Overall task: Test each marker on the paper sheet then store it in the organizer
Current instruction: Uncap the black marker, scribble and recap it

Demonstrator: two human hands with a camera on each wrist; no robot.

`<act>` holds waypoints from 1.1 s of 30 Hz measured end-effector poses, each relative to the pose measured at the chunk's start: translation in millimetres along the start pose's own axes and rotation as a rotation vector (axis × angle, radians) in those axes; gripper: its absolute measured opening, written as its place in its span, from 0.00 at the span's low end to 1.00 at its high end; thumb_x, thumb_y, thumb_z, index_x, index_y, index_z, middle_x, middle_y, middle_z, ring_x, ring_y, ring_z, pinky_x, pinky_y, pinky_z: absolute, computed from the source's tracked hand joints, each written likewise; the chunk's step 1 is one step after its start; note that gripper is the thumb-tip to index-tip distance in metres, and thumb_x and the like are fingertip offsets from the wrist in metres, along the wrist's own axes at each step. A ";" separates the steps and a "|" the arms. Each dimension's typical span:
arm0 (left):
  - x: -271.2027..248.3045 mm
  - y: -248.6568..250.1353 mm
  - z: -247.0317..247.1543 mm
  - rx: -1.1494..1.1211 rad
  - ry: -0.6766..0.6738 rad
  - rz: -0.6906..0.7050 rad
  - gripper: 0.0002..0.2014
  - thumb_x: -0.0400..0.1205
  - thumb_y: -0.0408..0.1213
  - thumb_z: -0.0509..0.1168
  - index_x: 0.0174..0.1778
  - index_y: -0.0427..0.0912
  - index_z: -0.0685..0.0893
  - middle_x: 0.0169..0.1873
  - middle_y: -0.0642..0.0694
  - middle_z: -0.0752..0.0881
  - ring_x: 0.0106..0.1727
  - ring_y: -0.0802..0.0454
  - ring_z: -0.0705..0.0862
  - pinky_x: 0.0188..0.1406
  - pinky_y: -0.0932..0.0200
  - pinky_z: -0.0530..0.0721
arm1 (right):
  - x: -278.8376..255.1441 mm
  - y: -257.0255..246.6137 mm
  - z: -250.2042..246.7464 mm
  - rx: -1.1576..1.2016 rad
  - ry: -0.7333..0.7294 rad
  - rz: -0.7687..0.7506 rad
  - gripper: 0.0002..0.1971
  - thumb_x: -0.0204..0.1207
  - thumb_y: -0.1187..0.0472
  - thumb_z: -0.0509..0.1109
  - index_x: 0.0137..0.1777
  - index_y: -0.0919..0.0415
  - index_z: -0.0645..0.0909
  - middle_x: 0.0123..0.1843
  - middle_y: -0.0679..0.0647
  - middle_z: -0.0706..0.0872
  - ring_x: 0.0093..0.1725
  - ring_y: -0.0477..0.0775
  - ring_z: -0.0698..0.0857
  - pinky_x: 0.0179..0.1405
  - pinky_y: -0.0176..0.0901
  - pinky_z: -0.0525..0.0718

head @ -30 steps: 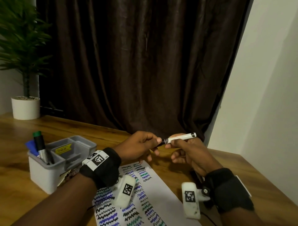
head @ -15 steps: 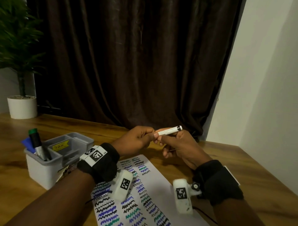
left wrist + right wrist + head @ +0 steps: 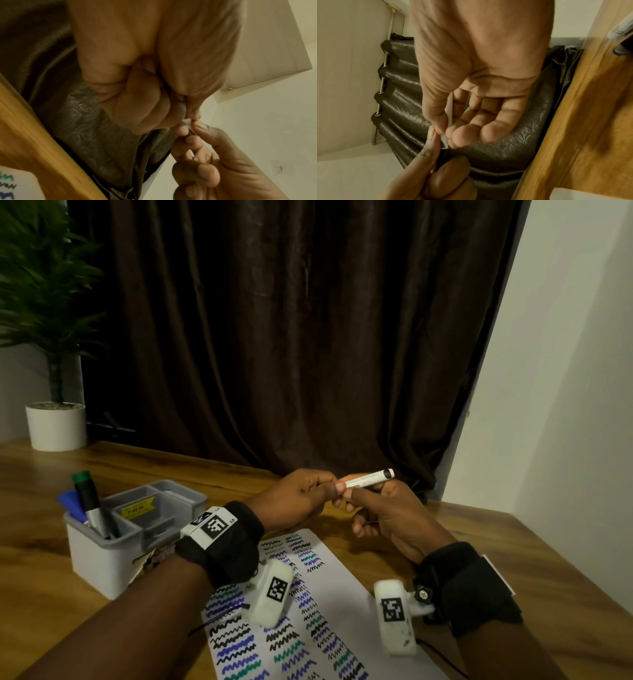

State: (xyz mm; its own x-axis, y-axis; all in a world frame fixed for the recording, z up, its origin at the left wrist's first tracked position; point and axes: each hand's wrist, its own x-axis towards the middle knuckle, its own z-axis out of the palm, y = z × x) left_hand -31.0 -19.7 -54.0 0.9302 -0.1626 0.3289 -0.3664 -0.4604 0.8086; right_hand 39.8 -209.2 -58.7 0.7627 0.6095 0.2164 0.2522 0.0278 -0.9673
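Observation:
A white marker [image 3: 368, 479] with a black rear end is held level above the table's far side, between both hands. My right hand [image 3: 356, 487] pinches its barrel [image 3: 449, 115] between thumb and fingertips. My left hand [image 3: 334, 489] pinches the black cap [image 3: 444, 152] at the marker's left end, and the cap sits against the barrel. In the left wrist view only a sliver of the white marker [image 3: 187, 121] shows between the fingertips. The paper sheet [image 3: 342, 587], covered in black, blue and green squiggles, lies under my wrists. The grey organizer [image 3: 102, 556] stands at the left.
A green-capped marker [image 3: 85, 498] and a blue one [image 3: 70, 503] stand in the organizer's near-left compartment. A potted plant [image 3: 56, 426] stands at the far left. A dark curtain [image 3: 291, 337] hangs behind the wooden table [image 3: 513, 549]. A pale marker-like object [image 3: 619, 31] lies on the table.
My hands have come together. The dark gap between my left fingers and the white barrel has closed, so the cap now meets the barrel. The marker stays raised.

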 end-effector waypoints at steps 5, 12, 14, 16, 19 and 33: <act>0.4 -4.0 7.9 -0.115 0.002 -0.067 0.17 0.92 0.47 0.55 0.47 0.42 0.83 0.22 0.51 0.69 0.19 0.57 0.62 0.15 0.66 0.62 | -1.0 -1.3 1.0 0.050 0.022 -0.005 0.11 0.83 0.62 0.73 0.64 0.59 0.87 0.42 0.58 0.92 0.28 0.51 0.86 0.32 0.44 0.85; 2.8 -2.5 6.8 -0.096 0.052 -0.036 0.19 0.92 0.49 0.56 0.39 0.45 0.82 0.20 0.49 0.67 0.20 0.52 0.60 0.19 0.58 0.58 | 0.4 -5.0 4.8 0.073 0.006 0.001 0.11 0.87 0.60 0.69 0.65 0.61 0.86 0.38 0.56 0.90 0.27 0.51 0.85 0.27 0.41 0.85; 3.3 -1.3 6.7 -0.098 0.058 -0.041 0.19 0.92 0.49 0.55 0.40 0.45 0.81 0.20 0.49 0.66 0.19 0.53 0.59 0.18 0.60 0.57 | 0.5 -5.7 5.7 0.088 0.003 0.001 0.11 0.87 0.59 0.68 0.65 0.61 0.86 0.38 0.55 0.89 0.26 0.51 0.85 0.27 0.40 0.85; 3.1 -0.1 6.7 -0.103 0.056 -0.050 0.19 0.92 0.49 0.55 0.40 0.45 0.81 0.20 0.50 0.65 0.18 0.55 0.58 0.17 0.62 0.57 | 0.0 -5.9 6.5 0.095 -0.002 0.006 0.12 0.87 0.58 0.69 0.65 0.61 0.86 0.38 0.56 0.89 0.27 0.51 0.85 0.28 0.42 0.84; 3.1 0.0 7.6 -0.091 0.052 -0.057 0.19 0.91 0.50 0.55 0.40 0.45 0.81 0.20 0.50 0.65 0.17 0.55 0.58 0.16 0.63 0.56 | -0.8 -4.6 7.1 0.087 -0.003 0.017 0.11 0.86 0.56 0.70 0.60 0.61 0.88 0.40 0.56 0.89 0.28 0.52 0.84 0.30 0.43 0.84; 8.4 -11.1 -6.0 -0.231 0.327 -0.006 0.10 0.90 0.37 0.63 0.59 0.38 0.87 0.41 0.40 0.89 0.27 0.56 0.81 0.14 0.65 0.74 | 0.6 -9.5 -8.9 0.259 0.201 -0.027 0.08 0.83 0.62 0.73 0.61 0.60 0.87 0.47 0.61 0.96 0.31 0.52 0.90 0.31 0.42 0.91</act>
State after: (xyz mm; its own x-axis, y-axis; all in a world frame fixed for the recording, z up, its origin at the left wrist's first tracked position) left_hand -19.2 -10.7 -57.3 0.8905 0.1434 0.4318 -0.3907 -0.2456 0.8872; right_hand 43.1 -216.2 -48.2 0.8666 0.4377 0.2396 0.1340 0.2584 -0.9567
